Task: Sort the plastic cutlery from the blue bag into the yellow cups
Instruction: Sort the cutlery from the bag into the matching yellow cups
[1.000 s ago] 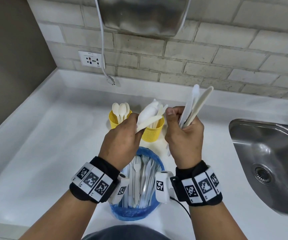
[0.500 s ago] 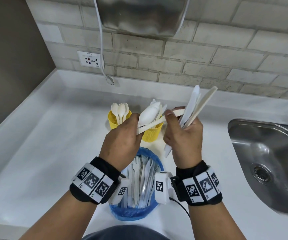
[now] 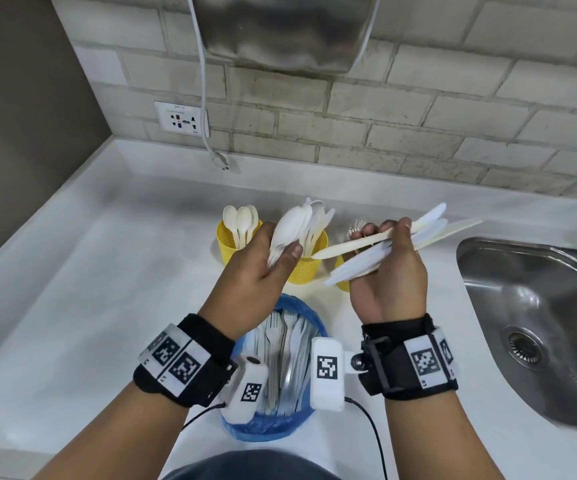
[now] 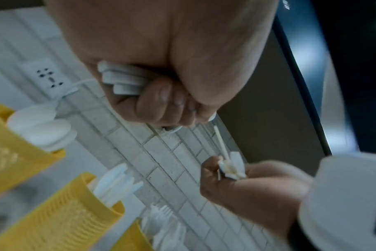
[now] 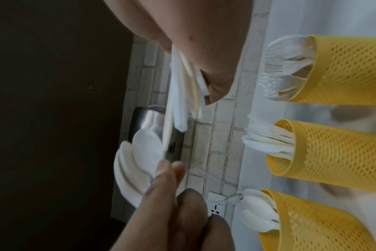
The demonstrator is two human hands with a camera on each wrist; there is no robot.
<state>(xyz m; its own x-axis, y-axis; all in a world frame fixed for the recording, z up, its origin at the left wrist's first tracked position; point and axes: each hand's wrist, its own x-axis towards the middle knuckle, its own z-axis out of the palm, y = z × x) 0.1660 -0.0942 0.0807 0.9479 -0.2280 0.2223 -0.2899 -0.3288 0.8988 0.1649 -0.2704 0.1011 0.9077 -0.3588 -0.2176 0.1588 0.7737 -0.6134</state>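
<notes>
My left hand (image 3: 266,261) grips a bunch of white plastic spoons (image 3: 290,226), bowls up, above the middle yellow cup (image 3: 306,268); their handle ends (image 4: 122,79) show under my curled fingers. My right hand (image 3: 389,268) grips a fan of white and cream plastic knives (image 3: 398,244), lying nearly level and pointing right; they show as blades (image 5: 180,95) in the right wrist view. The left yellow cup (image 3: 226,242) holds spoons. A third cup (image 5: 341,71), with forks, is mostly hidden behind my right hand. The blue bag (image 3: 269,426) of cutlery sits between my wrists.
The cups stand on a white counter (image 3: 89,289) near the back wall. A steel sink (image 3: 529,323) lies to the right. A wall socket (image 3: 181,117) and a hanging white cable (image 3: 207,133) are at the back left, under a steel appliance (image 3: 280,29).
A cream knife passed from my left hand to my right. My right hand turned palm-up and tipped its knives from upright to nearly level, moving slightly right. My left hand keeps the spoons.
</notes>
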